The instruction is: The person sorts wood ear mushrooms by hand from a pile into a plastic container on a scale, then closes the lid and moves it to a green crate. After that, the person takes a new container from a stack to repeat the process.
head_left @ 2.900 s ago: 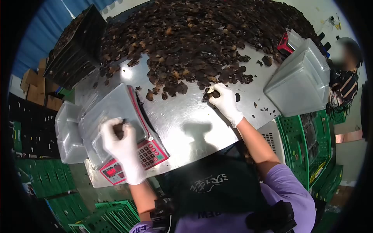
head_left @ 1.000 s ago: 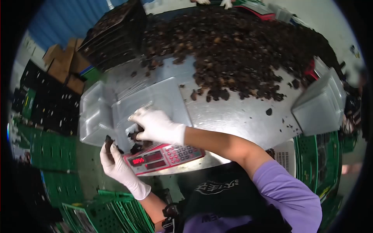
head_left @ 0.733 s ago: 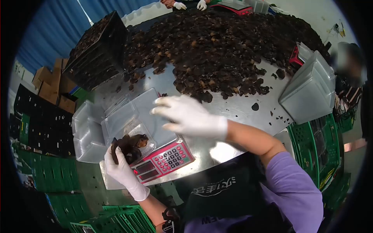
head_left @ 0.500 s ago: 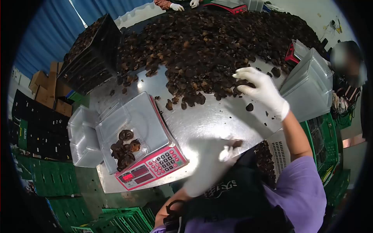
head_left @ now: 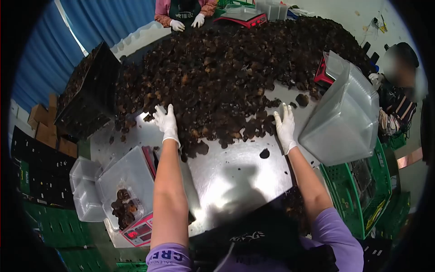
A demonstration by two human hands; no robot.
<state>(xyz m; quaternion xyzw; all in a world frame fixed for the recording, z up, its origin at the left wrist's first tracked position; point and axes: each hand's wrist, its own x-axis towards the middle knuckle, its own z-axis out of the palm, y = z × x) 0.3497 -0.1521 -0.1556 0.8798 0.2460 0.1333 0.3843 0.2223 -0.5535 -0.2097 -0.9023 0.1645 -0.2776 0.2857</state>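
Observation:
A broad pile of dark brown pieces that look like mushrooms [head_left: 213, 86] covers the far part of the metal table [head_left: 217, 186]. My left hand [head_left: 166, 124], in a white glove, reaches to the near left edge of the pile with fingers spread. My right hand [head_left: 285, 129], also gloved, lies at the pile's right edge, its fingers stretched forward. Neither hand is closed round anything. Left of my left forearm, a clear plastic tray [head_left: 139, 206] with several dark pieces rests on the red scale [head_left: 141, 230], partly hidden by that forearm.
Stacked clear trays [head_left: 344, 118] stand at right, and more trays [head_left: 86, 190] at left. A tilted black crate [head_left: 86, 97] of pieces is at far left. Green crates [head_left: 358, 190] flank the table. Across it, a co-worker's gloved hands [head_left: 188, 23] are near another red scale [head_left: 244, 19].
My left hand has moved from near my body up to the pile's left edge. My right hand has shifted slightly down and left. The view has shifted, showing more of the co-worker opposite.

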